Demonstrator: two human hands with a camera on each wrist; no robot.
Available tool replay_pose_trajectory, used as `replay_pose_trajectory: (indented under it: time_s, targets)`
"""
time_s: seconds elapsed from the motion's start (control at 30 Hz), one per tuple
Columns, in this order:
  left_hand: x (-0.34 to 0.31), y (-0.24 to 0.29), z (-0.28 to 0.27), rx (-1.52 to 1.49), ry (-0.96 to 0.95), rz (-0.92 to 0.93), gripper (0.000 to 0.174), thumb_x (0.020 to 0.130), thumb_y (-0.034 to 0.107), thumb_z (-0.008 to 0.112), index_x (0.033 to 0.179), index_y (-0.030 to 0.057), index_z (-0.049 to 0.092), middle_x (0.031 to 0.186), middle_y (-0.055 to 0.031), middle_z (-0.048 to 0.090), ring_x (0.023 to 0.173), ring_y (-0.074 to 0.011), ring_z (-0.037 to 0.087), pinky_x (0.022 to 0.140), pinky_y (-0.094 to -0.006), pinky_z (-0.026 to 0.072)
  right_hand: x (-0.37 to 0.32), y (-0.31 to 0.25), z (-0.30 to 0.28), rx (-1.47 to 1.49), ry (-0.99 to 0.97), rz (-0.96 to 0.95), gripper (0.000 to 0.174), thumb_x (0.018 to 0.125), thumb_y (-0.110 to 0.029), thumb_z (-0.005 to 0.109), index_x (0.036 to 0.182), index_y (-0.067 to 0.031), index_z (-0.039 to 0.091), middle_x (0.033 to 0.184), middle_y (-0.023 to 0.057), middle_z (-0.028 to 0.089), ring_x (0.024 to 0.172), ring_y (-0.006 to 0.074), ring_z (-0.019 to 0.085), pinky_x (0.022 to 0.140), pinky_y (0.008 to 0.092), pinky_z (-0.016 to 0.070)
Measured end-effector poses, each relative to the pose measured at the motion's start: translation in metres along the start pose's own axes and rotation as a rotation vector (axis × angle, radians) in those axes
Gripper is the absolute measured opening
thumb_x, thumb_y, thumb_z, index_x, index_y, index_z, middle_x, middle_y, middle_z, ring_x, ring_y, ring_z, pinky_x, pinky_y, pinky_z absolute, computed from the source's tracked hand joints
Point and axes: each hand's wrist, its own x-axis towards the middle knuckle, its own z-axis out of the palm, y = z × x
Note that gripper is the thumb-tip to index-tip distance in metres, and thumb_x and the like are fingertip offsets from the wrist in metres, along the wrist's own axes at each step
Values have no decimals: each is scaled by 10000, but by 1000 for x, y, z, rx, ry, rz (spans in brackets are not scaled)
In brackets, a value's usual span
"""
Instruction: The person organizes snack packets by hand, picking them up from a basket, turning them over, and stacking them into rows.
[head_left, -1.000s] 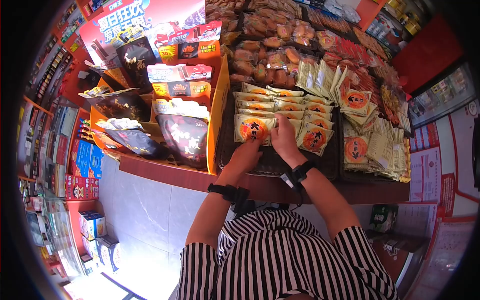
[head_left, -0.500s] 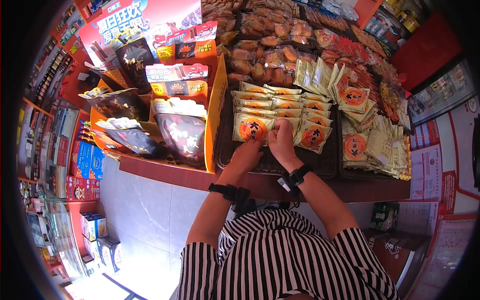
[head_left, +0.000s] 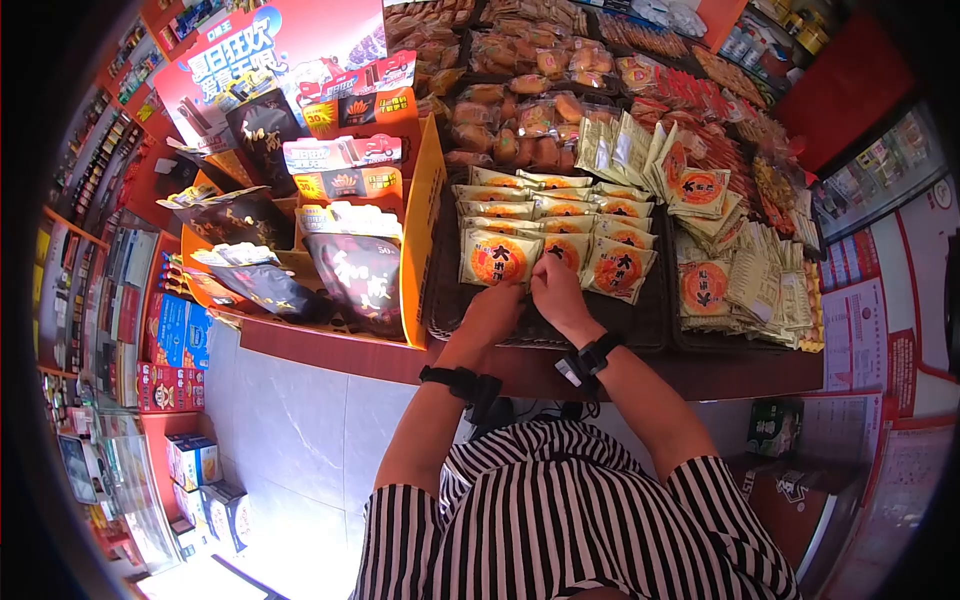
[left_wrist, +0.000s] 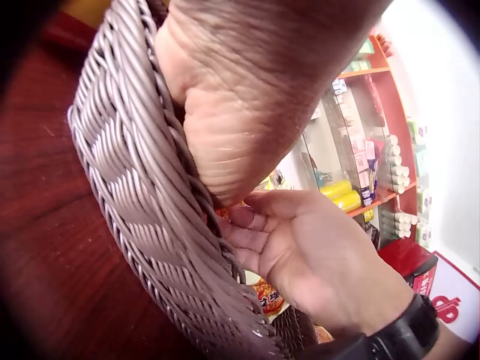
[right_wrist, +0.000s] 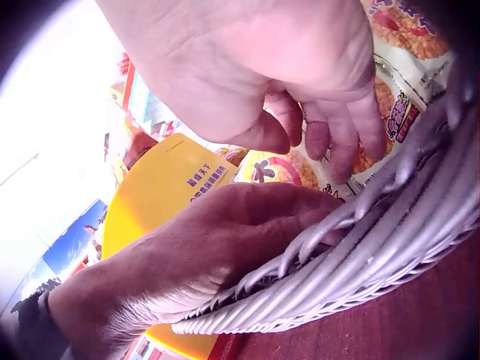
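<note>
Small cream packets of rice crackers, each with an orange round print, stand in rows in a dark woven basket (head_left: 640, 338). My left hand (head_left: 491, 313) reaches over the basket's front rim to the lower edge of the front left packet (head_left: 498, 257); its fingertips are hidden. Beside it, my right hand (head_left: 560, 295) has its fingertips at the lower part of the front middle packet (head_left: 566, 250). In the right wrist view, the fingers (right_wrist: 343, 142) of the right hand bend loosely, apart from the thumb. The front right packet (head_left: 618, 268) leans next to them.
An orange display box (head_left: 425, 230) with dark pouches stands close on the left. On the right, another basket holds piled cream packets (head_left: 755, 290). Behind lie bagged breads (head_left: 540, 117) and red-wrapped snacks (head_left: 670, 85). The counter's brown front edge (head_left: 330, 350) runs before the person.
My right hand has come away from the front left packet and moved slightly down, uncovering the front middle packet. The left hand stays low at the left packet. The head view shifts slightly.
</note>
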Motion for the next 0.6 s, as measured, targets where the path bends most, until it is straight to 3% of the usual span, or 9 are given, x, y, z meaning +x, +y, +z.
replay_pose_trajectory:
  time_s: [0.1,0.33,0.4,0.5,0.57,0.6]
  targets:
    - [1,3,-2,12,-74,-57,214,828,172,540,972,30,610,985,-191,608,907,-372,589,784,-448,465,-4,-2,-2,-121,-95,120,95,772,-45,556,837,3,507,763,166,576,748,337,586,649,393,452]
    - [0,5,-2,-4,-56,-50,205,843,170,493,923,34,624,925,-197,614,870,-377,596,751,-446,471,-7,1,-3,-169,-118,140,99,781,-70,561,830,3,517,766,165,606,727,345,600,631,398,457]
    - [-1,7,-3,-7,-53,-49,209,844,177,491,923,37,626,926,-196,613,873,-378,596,750,-446,471,-9,-2,-8,-110,-175,146,118,801,-94,569,858,3,534,780,156,625,732,305,623,641,369,475]
    - [-7,9,-9,11,-73,20,182,829,167,515,882,38,631,924,-164,622,857,-354,610,735,-437,486,-20,-12,-22,48,-117,88,95,780,-87,583,822,-13,542,772,175,598,759,343,602,659,397,469]
    - [-19,15,-15,-90,39,104,168,819,156,556,924,47,630,937,-143,620,843,-345,609,724,-418,487,-33,-25,-52,215,-181,127,93,821,-90,581,857,-8,557,770,130,607,724,227,615,657,322,479]
    - [-23,22,-19,-130,69,107,171,816,147,573,946,52,628,925,-136,620,834,-341,609,718,-411,487,-40,-31,-70,233,-169,149,101,824,-91,583,875,-6,562,771,125,608,729,211,618,658,319,482]
